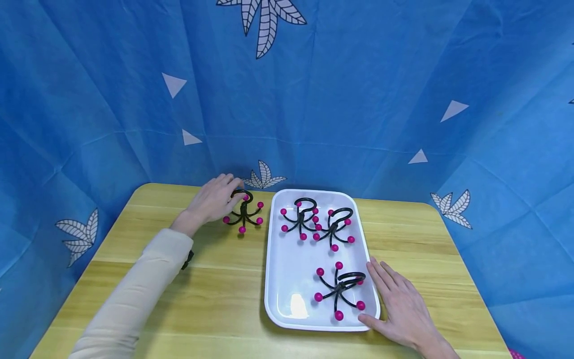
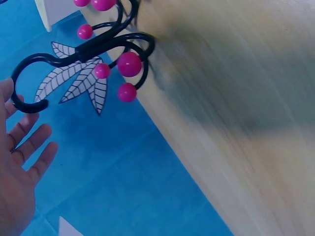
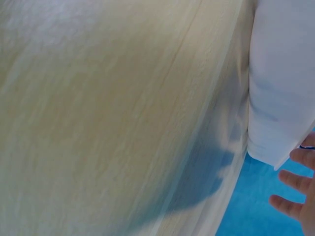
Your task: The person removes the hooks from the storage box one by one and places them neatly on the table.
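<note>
Near the table's back edge, my left hand point(image 1: 214, 198) pinches the curved top hook of a black multi-hook hanger point(image 1: 244, 212) with pink ball tips. In the left wrist view the thumb and index finger meet at that hook point(image 2: 37, 58), while the other fingers stay loosely extended. To its right is a white tray point(image 1: 287, 319) holding three hangers of the same kind: two side by side at the back point(image 1: 301, 217) and one at the front right point(image 1: 339, 288). My right hand point(image 1: 401, 306) rests against the tray's right side, fingers straight, thumb over the front right rim.
The wooden table point(image 1: 215, 299) carries the tray in its middle. A blue patterned curtain point(image 1: 314, 99) hangs close behind and along both sides. A small black object point(image 1: 187, 260) shows beside the left sleeve.
</note>
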Demonstrator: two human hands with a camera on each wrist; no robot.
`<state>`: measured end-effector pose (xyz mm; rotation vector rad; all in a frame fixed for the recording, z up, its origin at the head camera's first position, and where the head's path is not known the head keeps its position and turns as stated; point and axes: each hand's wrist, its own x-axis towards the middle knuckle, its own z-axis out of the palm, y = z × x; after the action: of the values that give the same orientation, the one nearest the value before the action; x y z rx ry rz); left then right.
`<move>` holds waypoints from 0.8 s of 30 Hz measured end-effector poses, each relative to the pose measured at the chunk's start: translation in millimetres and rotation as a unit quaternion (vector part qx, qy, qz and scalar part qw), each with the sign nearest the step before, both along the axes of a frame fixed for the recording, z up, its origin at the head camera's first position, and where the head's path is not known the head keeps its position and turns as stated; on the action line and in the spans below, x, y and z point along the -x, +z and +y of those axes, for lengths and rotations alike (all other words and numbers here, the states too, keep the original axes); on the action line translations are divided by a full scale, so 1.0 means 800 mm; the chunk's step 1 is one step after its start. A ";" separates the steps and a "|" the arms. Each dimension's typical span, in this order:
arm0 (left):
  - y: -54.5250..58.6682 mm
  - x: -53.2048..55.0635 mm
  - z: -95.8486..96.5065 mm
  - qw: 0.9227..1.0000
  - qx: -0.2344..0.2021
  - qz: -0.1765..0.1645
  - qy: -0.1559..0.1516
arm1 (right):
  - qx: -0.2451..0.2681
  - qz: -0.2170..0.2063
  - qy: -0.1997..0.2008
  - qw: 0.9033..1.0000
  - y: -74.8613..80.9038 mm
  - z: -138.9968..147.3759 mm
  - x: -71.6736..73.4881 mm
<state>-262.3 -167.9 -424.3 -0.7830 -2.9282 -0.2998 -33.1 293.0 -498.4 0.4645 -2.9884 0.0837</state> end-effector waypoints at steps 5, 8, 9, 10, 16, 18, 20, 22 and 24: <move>0.011 -0.003 0.011 1.000 0.004 0.001 -0.008 | 0.000 -0.002 -0.001 1.000 0.000 0.000 0.000; 0.017 -0.008 0.022 1.000 0.012 0.005 -0.016 | 0.000 -0.010 -0.005 1.000 0.001 -0.001 0.000; 0.018 -0.009 0.026 1.000 0.012 0.007 -0.019 | 0.001 -0.011 -0.006 1.000 0.001 -0.001 0.000; 0.019 -0.010 0.030 1.000 0.013 0.009 -0.022 | 0.001 -0.012 -0.007 1.000 0.001 -0.001 0.000; 0.025 -0.014 0.057 0.999 0.004 0.009 -0.042 | 0.000 -0.010 -0.007 1.000 0.001 -0.001 0.001; 0.026 -0.015 0.066 0.999 0.002 0.005 -0.047 | 0.001 -0.010 -0.007 1.000 0.001 -0.001 0.001; 0.026 -0.016 0.074 0.999 0.001 0.003 -0.050 | 0.002 -0.011 -0.008 1.000 0.001 -0.001 0.001; 0.026 -0.016 0.082 0.998 0.000 0.006 -0.057 | 0.002 -0.011 -0.008 1.000 0.001 -0.001 0.001; 0.025 -0.016 0.090 0.998 0.001 0.014 -0.068 | 0.002 -0.011 -0.008 1.000 0.001 -0.001 0.001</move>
<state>-249.2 -95.8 -404.2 -0.9800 -2.8547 -0.2944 -34.0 291.9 -497.9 0.4428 -3.0128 0.0943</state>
